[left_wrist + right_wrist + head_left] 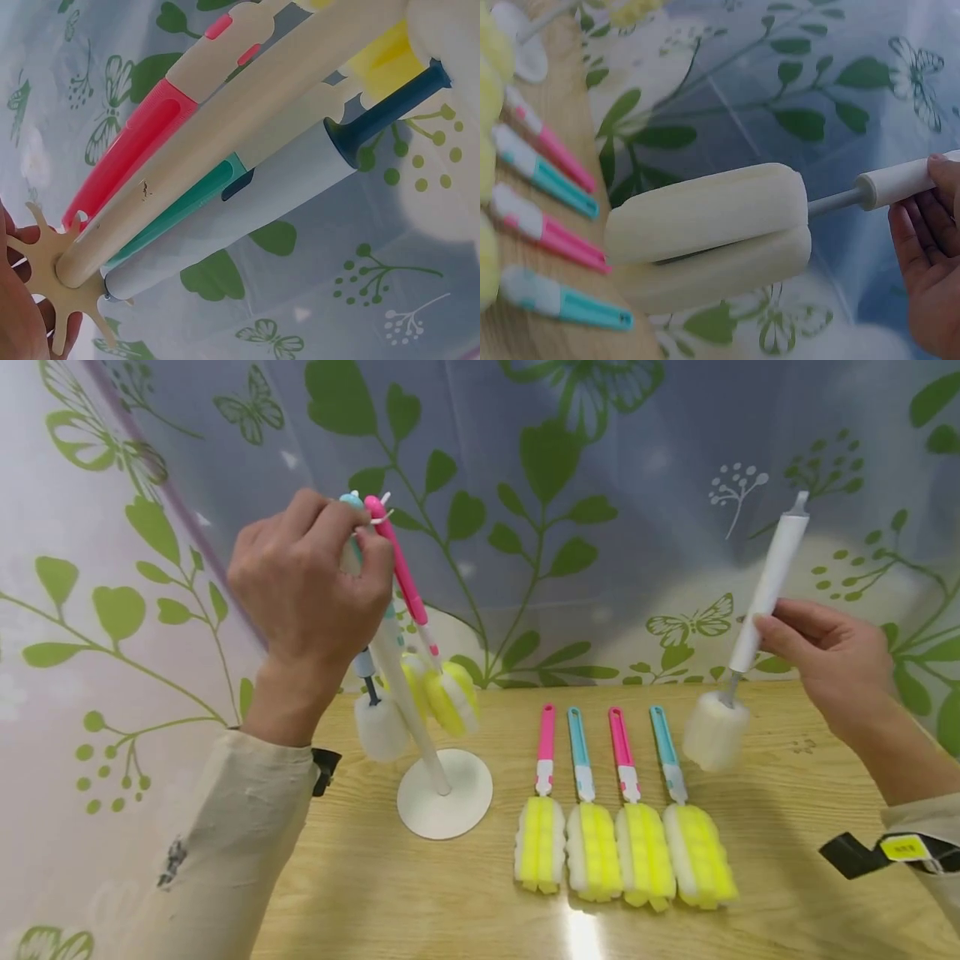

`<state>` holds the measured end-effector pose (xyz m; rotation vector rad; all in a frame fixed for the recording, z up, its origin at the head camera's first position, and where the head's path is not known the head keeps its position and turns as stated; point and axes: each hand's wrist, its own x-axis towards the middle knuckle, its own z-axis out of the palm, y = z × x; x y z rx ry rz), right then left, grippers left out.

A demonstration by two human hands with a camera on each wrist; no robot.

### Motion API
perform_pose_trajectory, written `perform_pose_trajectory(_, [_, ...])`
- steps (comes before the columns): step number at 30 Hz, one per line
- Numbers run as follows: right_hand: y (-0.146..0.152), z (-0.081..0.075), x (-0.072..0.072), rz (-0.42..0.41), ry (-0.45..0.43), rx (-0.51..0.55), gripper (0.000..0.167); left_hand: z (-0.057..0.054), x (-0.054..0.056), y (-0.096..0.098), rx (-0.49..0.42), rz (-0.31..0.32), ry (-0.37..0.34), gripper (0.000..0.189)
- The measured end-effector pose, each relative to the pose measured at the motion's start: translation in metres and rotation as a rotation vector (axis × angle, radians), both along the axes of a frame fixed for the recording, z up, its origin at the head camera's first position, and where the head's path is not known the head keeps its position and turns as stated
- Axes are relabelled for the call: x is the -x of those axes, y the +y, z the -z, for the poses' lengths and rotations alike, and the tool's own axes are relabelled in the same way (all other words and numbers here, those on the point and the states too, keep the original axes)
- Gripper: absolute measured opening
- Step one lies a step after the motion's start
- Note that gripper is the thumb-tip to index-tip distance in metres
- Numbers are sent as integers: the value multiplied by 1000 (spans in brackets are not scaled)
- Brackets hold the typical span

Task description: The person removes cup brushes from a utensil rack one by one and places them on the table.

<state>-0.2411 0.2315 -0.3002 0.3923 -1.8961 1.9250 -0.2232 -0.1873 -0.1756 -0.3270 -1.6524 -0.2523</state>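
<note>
At the upper left in the head view, my left hand (pixel 307 577) grips the hooked top of a white stand (pixel 408 685). On its hooks hang a pink-handled sponge brush (pixel 405 572), a teal-handled brush (pixel 187 202) and a brush with a pale handle and white sponge head (pixel 381 727). The left wrist view shows my fingers behind the hook hub (pixel 67 274). My right hand (pixel 840 652) pinches the white handle of another sponge brush (pixel 772 581) between thumb and fingers. Its white sponge head (pixel 712 217) points down above the table's right side.
Several yellow-and-white sponge brushes (pixel 540 843) with pink and teal handles lie in a row on the wooden table (pixel 360 877). The stand's round base (pixel 457 814) is left of them. A leaf-patterned curtain (pixel 465 435) hangs behind the table.
</note>
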Motion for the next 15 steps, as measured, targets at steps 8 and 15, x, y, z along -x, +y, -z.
perform_pose_trajectory(8, [45,31,-12,186,-226,-372,25,1,4,0,1,8,24,26])
perform_pose_trajectory(15, [52,61,-10,101,-404,-598,61,1,3,0,-8,17,25,26])
